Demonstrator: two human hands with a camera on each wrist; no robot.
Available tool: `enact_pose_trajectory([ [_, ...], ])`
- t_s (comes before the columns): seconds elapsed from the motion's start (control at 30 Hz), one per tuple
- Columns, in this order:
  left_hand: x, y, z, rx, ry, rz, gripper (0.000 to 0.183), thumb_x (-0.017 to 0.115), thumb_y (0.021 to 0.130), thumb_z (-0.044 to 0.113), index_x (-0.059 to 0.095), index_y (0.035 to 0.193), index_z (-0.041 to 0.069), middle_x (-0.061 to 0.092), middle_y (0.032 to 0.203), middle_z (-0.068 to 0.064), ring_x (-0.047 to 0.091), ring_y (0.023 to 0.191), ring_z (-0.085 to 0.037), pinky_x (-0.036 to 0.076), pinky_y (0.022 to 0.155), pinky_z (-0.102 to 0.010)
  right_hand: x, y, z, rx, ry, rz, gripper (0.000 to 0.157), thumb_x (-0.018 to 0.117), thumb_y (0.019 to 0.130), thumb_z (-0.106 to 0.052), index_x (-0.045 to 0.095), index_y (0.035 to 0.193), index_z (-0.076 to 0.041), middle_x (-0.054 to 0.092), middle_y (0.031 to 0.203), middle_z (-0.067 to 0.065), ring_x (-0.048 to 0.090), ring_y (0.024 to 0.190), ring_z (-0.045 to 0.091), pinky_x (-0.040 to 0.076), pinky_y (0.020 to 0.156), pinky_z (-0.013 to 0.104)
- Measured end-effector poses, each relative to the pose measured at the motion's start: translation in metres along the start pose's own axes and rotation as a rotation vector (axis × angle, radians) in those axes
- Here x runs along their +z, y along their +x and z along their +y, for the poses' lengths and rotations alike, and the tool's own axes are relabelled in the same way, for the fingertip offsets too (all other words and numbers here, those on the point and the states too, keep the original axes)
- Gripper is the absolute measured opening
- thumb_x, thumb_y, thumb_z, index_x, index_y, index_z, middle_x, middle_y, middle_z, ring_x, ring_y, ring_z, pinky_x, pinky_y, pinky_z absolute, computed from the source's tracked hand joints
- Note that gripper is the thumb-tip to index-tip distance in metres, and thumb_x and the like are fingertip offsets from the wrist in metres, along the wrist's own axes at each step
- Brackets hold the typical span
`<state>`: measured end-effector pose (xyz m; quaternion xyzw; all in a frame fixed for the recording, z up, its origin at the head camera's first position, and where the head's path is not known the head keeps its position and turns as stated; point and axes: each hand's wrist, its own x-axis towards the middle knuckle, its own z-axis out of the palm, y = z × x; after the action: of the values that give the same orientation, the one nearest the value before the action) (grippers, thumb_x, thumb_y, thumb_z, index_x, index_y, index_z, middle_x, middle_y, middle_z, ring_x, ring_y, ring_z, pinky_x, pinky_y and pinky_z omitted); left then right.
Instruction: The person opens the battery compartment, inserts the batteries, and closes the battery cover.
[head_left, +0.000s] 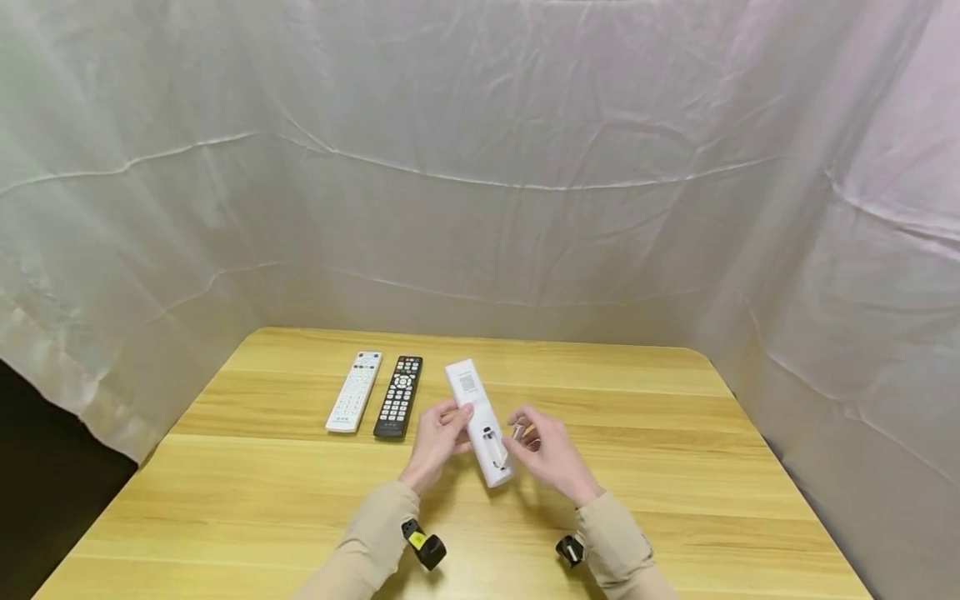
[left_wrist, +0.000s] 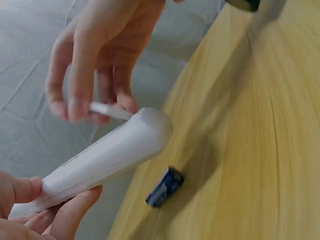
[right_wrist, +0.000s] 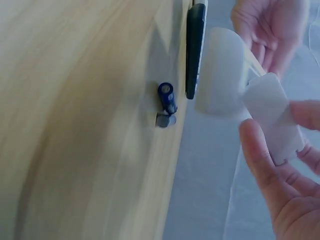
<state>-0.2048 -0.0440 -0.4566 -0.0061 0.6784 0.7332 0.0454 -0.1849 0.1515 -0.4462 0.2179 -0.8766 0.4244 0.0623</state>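
Note:
My left hand [head_left: 437, 442] grips a white remote control [head_left: 474, 392] by its side, back face up and tilted. Near its lower end the battery compartment [head_left: 493, 447] lies uncovered. Between thumb and fingers, my right hand [head_left: 551, 450] pinches a small white battery cover [right_wrist: 272, 115], held right at the remote's lower end. Below the remote, a blue battery [left_wrist: 165, 187] lies on the table in the left wrist view. The right wrist view has this blue battery [right_wrist: 167, 97] with a small grey piece [right_wrist: 164, 120] against its end. Both are hidden in the head view.
A white remote [head_left: 356, 392] and a black remote [head_left: 399, 396] lie face up side by side, left of my hands. The wooden table [head_left: 675, 417] ends at a grey curtain [head_left: 480, 208] behind it, which also hangs along the sides.

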Motion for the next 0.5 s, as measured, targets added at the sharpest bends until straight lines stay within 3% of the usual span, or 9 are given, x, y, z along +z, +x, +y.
enact_pose_trajectory([
  [0.13, -0.008, 0.002, -0.003, -0.027, -0.004, 0.036, 0.042, 0.056, 0.103, 0.017, 0.052, 0.134, -0.011, 0.068, 0.120, -0.031, 0.071, 0.079, -0.012, 0.066, 0.070, -0.027, -0.007, -0.004, 0.008, 0.091, -0.031, 0.028, 0.021, 0.074, 0.088, -0.006, 0.063, 0.106, -0.003, 0.072, 0.095, 0.015, 0.067, 0.077, 0.014, 0.060, 0.068, 0.018],
  [0.3, -0.014, 0.001, -0.004, -0.031, -0.010, 0.052, 0.043, 0.057, 0.103, 0.017, 0.051, 0.135, -0.012, 0.068, 0.120, -0.032, 0.073, 0.080, -0.015, 0.067, 0.070, -0.029, -0.015, -0.008, 0.016, 0.240, -0.062, 0.038, 0.031, 0.078, 0.085, -0.009, 0.064, 0.110, 0.002, 0.073, 0.100, 0.019, 0.070, 0.077, 0.019, 0.062, 0.063, 0.023],
  [0.5, -0.018, 0.000, -0.003, -0.033, -0.019, 0.062, 0.044, 0.057, 0.103, 0.017, 0.050, 0.136, -0.012, 0.067, 0.121, -0.033, 0.073, 0.080, -0.016, 0.067, 0.071, -0.031, -0.025, -0.011, 0.026, 0.278, -0.234, 0.030, 0.029, 0.082, 0.080, -0.007, 0.066, 0.102, 0.003, 0.074, 0.089, 0.015, 0.067, 0.071, 0.017, 0.057, 0.059, 0.025],
])
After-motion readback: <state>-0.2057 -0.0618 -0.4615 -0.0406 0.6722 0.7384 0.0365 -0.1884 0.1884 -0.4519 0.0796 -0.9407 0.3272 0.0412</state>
